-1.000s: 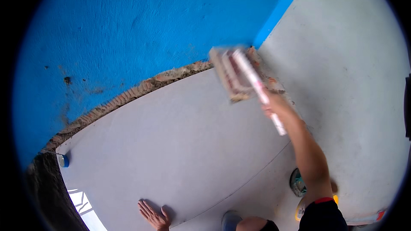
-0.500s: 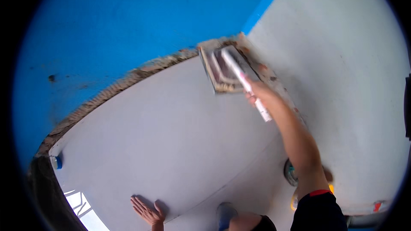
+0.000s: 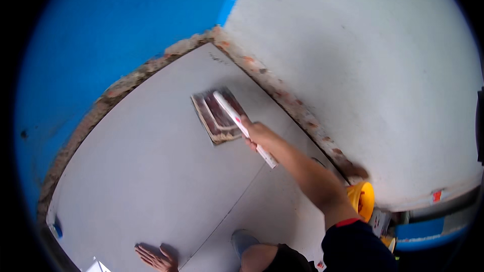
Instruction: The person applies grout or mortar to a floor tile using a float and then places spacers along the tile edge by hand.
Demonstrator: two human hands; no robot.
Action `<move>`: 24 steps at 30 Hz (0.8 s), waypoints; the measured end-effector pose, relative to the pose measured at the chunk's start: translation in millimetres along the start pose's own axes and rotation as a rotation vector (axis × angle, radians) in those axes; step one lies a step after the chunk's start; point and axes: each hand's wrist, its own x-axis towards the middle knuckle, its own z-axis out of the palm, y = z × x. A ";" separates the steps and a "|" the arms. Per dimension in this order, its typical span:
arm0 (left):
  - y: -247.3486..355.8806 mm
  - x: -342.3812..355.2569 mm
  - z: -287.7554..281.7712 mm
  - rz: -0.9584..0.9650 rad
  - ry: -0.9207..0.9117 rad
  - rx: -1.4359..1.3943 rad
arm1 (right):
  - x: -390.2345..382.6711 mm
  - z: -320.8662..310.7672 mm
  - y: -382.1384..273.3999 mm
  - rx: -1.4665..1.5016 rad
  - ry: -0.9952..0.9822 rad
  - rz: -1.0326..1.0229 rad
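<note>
My right hand [image 3: 256,134] is closed round the long white handle of a rectangular float [image 3: 221,116]. Its dirty flat plate lies on or just over a large pale grey tile [image 3: 146,156], somewhat short of the far corner; whether it touches cannot be made out. My left hand [image 3: 157,258] rests flat on the same tile near the lower edge, fingers spread and holding nothing. A thin dark joint runs across the floor between my hands.
A blue wall [image 3: 116,15] and a whitish wall [image 3: 353,70] meet at the far corner, with a rough broken strip along their foot. A yellow bucket [image 3: 369,201] stands at the right. A small blue object [image 3: 57,229] sits at the tile's left edge. My shoe [image 3: 243,241] is below.
My view has swung to the right. The float, in my right hand, has come back from the far corner, which now shows. My left hand stays flat on the tile.
</note>
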 end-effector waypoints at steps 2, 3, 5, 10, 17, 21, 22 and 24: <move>-0.9 -5.2 -1.5 -0.051 0.061 -0.065 | -64.5 -14.7 -43.0 -0.009 0.130 -0.097; 0.0 -10.6 -5.0 -0.079 0.084 -0.092 | -88.6 -30.1 -43.8 0.024 0.151 -0.154; -0.6 -9.6 -3.6 -0.094 0.085 -0.096 | -103.9 -43.9 -20.9 -0.030 0.303 -0.365; 20.5 -12.9 -3.8 -0.029 0.101 -0.078 | -31.5 8.5 173.1 -0.261 0.585 -0.531; -6.3 -11.6 -12.6 -0.069 -0.025 -0.058 | -3.8 17.9 33.0 -0.382 0.078 -0.101; -17.7 -8.3 -16.7 -0.118 -0.071 -0.121 | -96.5 -1.8 20.3 0.222 0.054 -0.196; -16.6 -4.8 -11.2 -0.110 -0.082 -0.159 | -111.5 8.2 32.5 0.358 0.004 -0.383; -6.5 4.0 -8.7 -0.207 -0.206 -0.137 | -134.4 44.5 63.0 0.275 -0.057 -0.584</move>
